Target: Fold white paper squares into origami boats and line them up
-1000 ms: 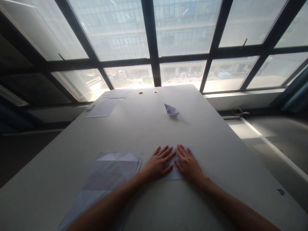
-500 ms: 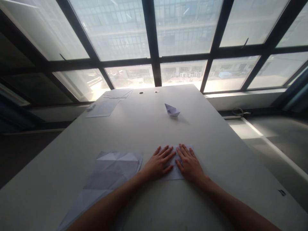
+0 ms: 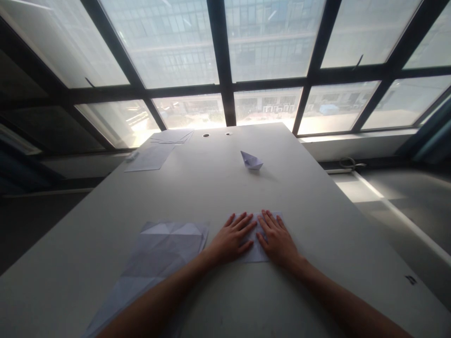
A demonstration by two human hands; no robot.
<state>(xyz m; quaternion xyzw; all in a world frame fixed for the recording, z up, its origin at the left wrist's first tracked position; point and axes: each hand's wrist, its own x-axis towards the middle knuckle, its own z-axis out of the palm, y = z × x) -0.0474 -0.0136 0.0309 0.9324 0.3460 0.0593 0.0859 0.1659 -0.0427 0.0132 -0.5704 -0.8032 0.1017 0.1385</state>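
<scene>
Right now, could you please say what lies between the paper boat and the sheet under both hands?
White tabletop lies between the paper boat and the sheet, in the head view.

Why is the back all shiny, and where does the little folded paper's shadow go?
Head view: daylight comes through the windows and washes out the outside; head view: the little folded paper throws a faint shadow toward the near right across the white table; head view: the left hand and right hand look darker, and small details are soft.
</scene>
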